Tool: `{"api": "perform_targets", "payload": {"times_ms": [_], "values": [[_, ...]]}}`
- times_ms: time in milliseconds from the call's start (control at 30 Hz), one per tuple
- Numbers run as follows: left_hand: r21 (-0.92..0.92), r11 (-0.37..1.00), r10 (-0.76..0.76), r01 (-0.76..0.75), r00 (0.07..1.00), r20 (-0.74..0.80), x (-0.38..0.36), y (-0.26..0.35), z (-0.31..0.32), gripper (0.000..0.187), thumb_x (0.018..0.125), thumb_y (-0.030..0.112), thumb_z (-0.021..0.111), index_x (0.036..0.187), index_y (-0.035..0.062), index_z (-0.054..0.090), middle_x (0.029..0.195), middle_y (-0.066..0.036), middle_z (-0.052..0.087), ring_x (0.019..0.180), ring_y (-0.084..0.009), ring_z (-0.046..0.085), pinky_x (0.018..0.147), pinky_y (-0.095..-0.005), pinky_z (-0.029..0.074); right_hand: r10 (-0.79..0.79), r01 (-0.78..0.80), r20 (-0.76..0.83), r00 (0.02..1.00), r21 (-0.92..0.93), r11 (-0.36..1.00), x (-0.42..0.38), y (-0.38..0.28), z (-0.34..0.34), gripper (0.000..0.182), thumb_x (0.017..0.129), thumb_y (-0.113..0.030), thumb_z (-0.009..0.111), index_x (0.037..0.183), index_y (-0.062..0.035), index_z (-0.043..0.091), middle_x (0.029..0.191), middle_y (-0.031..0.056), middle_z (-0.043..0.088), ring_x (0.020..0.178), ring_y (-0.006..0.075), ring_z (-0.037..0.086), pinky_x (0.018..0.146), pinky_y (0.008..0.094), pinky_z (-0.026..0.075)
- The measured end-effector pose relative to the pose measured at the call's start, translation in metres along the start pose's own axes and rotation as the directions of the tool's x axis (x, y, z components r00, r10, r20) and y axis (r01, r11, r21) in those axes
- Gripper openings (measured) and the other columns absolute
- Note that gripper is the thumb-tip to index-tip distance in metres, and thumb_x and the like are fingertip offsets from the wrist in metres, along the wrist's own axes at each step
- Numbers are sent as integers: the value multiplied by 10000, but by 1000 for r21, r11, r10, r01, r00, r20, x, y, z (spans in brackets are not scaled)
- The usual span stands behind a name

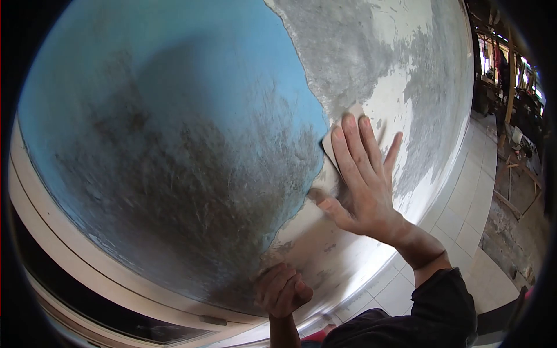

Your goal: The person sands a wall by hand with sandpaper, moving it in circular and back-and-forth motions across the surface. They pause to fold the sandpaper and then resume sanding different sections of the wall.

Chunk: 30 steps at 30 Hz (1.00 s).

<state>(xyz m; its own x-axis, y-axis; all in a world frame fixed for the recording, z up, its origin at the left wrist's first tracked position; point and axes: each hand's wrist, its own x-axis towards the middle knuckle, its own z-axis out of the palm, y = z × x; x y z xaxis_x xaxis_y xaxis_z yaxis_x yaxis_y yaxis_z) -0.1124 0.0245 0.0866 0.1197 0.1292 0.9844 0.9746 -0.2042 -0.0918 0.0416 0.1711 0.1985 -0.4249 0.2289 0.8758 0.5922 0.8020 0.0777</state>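
Note:
My right hand (365, 180) lies against the wall with its fingers stretched upward, pressing a pale, dark-edged sheet of sandpaper (328, 148) to the surface. Part of the sheet is hidden beneath the fingers. The wall (336, 52) shows blue paint (255, 52) on the left, with a ragged edge, then grey and white patches to the right. Lower down, my left hand (282, 290) is curled into a fist close to the wall's dark, stained area; nothing shows sticking out of it.
A cream-coloured frame (98, 284) runs along the lower left, with a dark opening beside it. Pale floor tiles (458, 220) lie at the foot of the wall. Farther right are wooden posts (510, 87), wooden pieces on the ground and assorted clutter.

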Motion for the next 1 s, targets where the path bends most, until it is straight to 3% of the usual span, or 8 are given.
{"api": "perform_targets", "payload": {"times_ms": [100,300,400,633,767,900,1000], "values": [[-14,1000,1,-1,1000,2,-1,-1,-3,173,821,152,531,672,85,588,740,-46,592,705,-230,612,622,-336,531,21,-21,-5,1000,88,996,-18,-2,11,869,820,-562,534,1438,-24,241,1512,183,169,1403,372,104,948,741,-71],[-26,1000,11,-12,1000,-20,-2,-1,1,177,827,150,521,673,81,578,743,-51,596,689,-230,611,615,-337,531,29,-27,-40,999,57,998,1,-1,3,887,806,-571,546,1447,-47,229,1515,170,172,1407,354,105,945,747,-59],[-18,1000,18,-18,1000,-9,-3,-1,-1,199,830,152,515,655,76,571,737,-53,597,689,-232,610,608,-337,531,82,-82,13,997,88,993,-23,-4,14,874,810,-564,546,1449,-58,232,1518,163,169,1406,353,106,937,756,-46],[-36,999,27,-28,999,-24,-2,-1,3,238,835,158,502,623,70,565,696,-56,592,666,-233,606,590,-332,529,95,-90,-67,993,80,993,1,-3,6,858,822,-577,526,1451,-71,236,1518,152,175,1408,348,105,938,755,-48],[-34,999,37,-38,999,-13,-1,-2,1,240,841,158,499,629,68,565,704,-58,592,662,-231,605,589,-334,529,106,-104,-24,994,90,991,-27,-7,22,873,812,-595,528,1452,-80,234,1518,147,176,1406,351,104,942,757,-38],[-30,999,36,-37,999,-7,-1,0,5,241,853,159,495,640,67,562,718,-63,592,672,-230,604,600,-339,533,92,-89,-23,996,101,991,-6,-4,5,880,809,-611,525,1449,-79,240,1512,152,192,1405,349,113,934,761,-54],[-27,999,45,-45,999,-15,1,-1,4,160,795,131,544,663,60,600,758,-46,610,670,-205,626,590,-294,540,82,-77,-44,996,110,991,-13,-5,13,883,804,-614,527,1442,-68,254,1508,147,208,1402,352,132,921,774,-39]]}}
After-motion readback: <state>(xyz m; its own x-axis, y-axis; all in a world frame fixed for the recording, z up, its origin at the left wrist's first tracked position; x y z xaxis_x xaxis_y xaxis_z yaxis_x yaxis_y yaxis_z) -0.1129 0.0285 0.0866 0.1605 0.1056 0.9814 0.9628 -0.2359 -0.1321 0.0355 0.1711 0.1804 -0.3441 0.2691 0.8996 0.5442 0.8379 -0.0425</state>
